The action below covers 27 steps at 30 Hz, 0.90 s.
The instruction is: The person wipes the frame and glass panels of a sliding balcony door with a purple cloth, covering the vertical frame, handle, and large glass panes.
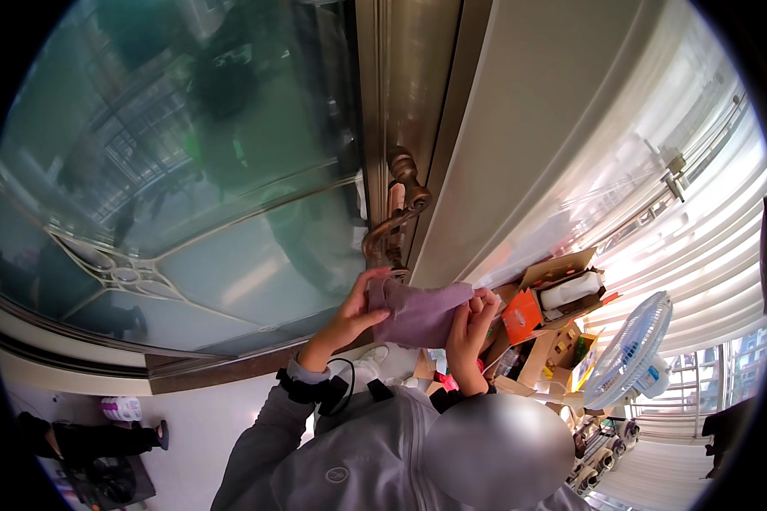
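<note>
Holding a purple cloth [422, 317] up in the air, a person in a grey jacket [341, 456] faces a door [187, 204] with a greenish glass panel. The cloth hangs just below a curved bronze handle [389, 230], which is fixed along the door's right edge. The left hand [347, 317] is closed in a pinch on the cloth's left edge, thumb in front; whether its fingertips also touch the handle, I cannot tell. The right hand [471, 330] is closed on the cloth's right edge, fingers bent at the upper right corner, so the fabric spans the gap between them. Beyond the right hand are open cardboard boxes [533, 362], a blue-and-white fan [629, 353] and white blinds [724, 264]. Near the door's lower left corner, a white tub [121, 409] stands beside another person's dark-clothed leg [102, 440].
</note>
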### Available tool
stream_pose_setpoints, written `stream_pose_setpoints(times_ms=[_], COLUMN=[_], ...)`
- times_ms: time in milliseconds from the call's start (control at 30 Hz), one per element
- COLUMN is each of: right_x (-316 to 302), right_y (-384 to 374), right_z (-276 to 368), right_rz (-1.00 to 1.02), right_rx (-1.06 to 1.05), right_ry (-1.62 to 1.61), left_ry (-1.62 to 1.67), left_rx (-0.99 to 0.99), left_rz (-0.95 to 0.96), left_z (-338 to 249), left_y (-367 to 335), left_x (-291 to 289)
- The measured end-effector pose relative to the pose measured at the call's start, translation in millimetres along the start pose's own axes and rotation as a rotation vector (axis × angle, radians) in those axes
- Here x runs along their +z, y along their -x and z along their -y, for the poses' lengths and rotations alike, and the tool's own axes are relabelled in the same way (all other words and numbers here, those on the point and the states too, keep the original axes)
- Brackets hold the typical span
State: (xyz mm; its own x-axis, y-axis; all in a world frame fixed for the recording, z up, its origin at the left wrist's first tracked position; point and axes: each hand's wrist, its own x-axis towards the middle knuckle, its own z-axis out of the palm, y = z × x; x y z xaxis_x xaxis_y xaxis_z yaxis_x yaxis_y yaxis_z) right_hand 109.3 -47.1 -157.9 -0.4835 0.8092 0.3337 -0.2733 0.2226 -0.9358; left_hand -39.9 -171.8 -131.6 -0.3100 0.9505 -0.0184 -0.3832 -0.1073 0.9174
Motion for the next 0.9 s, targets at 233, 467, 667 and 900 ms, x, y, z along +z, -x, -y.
stream_pose_setpoints(times_ms=[233, 467, 667, 900], right_x=[57.8, 93.8, 88.9, 93.9], right_y=[-58.0, -102.8, -93.1, -76.6], right_z=[57.1, 57.8, 25.8, 10.3], right_rz=[0.1, -0.189, -0.264, -0.102], right_rx=[-0.299, -0.449, -0.441, -0.352], right_ry=[0.237, 0.221, 0.2, 0.187], left_ry=[-0.761, -0.745, -1.027, -0.774], left_rx=[0.805, 0.964, 0.821, 0.815], left_rz=[-0.369, -0.629, -0.638, -0.604], left_z=[-50.9, -67.1, -56.6, -22.1], left_y=[-22.8, -55.2, -66.6, -58.0], left_x=[13.6, 17.0, 12.4, -7.5])
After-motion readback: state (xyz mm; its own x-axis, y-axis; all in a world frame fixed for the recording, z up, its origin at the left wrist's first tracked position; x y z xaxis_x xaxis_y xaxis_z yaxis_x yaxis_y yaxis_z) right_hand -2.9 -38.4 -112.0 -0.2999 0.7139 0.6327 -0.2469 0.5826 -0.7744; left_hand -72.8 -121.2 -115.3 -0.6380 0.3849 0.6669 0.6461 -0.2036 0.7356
